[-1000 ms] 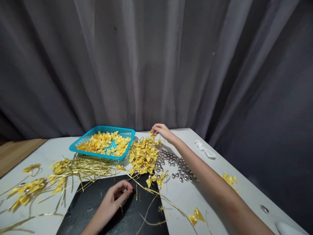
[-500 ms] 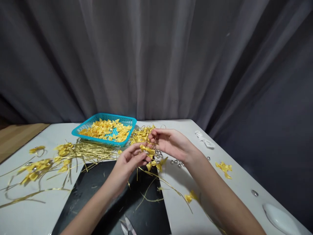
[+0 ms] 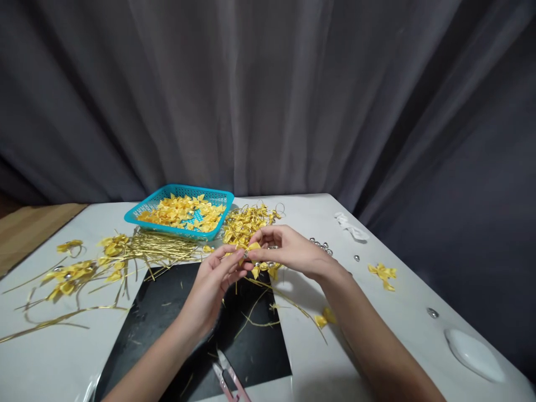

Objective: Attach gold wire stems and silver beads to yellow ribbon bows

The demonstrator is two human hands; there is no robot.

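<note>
Between my two hands, above the far edge of a black mat, is a yellow ribbon bow with a small silver bead at its middle. The fingers and thumb of my left hand pinch the bow from the left. My right hand closes on its right side, thumb near the bead. Behind the hands lies a pile of finished-looking yellow bows with gold wire loops. Gold wire strands lie in a bundle to the left.
A blue basket of yellow bows stands at the back left. Thread snips lie on the mat's near edge. Silver beads, a crumpled white piece, a yellow bow cluster and a white oval object are at the right.
My right hand has come down from the wire loop onto the bow, its thumb now by the bead. My left hand still holds the bow. The view has shifted slightly.
</note>
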